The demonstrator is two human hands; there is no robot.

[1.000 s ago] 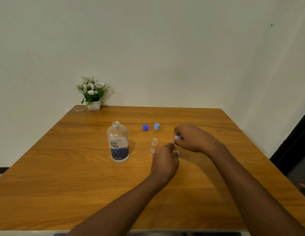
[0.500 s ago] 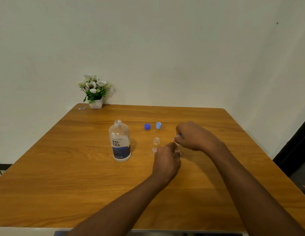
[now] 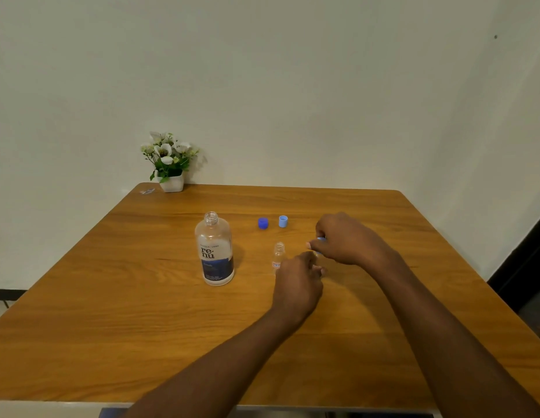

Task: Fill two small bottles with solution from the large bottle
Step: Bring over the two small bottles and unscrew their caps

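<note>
Large bottle: the large bottle (image 3: pixel 214 251) stands upright left of centre on the wooden surface (image 3: pixel 112 327). Its neck is open and its label faces the camera.
Small bottle: one small bottle (image 3: pixel 278 255) stands upright at centre frame, uncapped. It is just right of the large bottle, with its lower part behind the left hand's knuckles.
Loose caps: a dark blue cap (image 3: pixel 263 223) and a pale blue cap (image 3: pixel 283 221) lie side by side but apart, above the small bottle in the frame.
Left hand: the left hand (image 3: pixel 297 285) is at centre frame with its fingers curled inward. The hand itself hides what they close on, so I cannot tell whether it holds anything.
Right hand: the right hand (image 3: pixel 348 239) is right of centre, just above the left. Its fingers and thumb are pinched together on a pale blue piece (image 3: pixel 321 239), of which only a sliver shows.
Background: a white flower pot (image 3: pixel 171 184) sits at the upper-left corner of the surface, against the wall (image 3: pixel 293 86).
</note>
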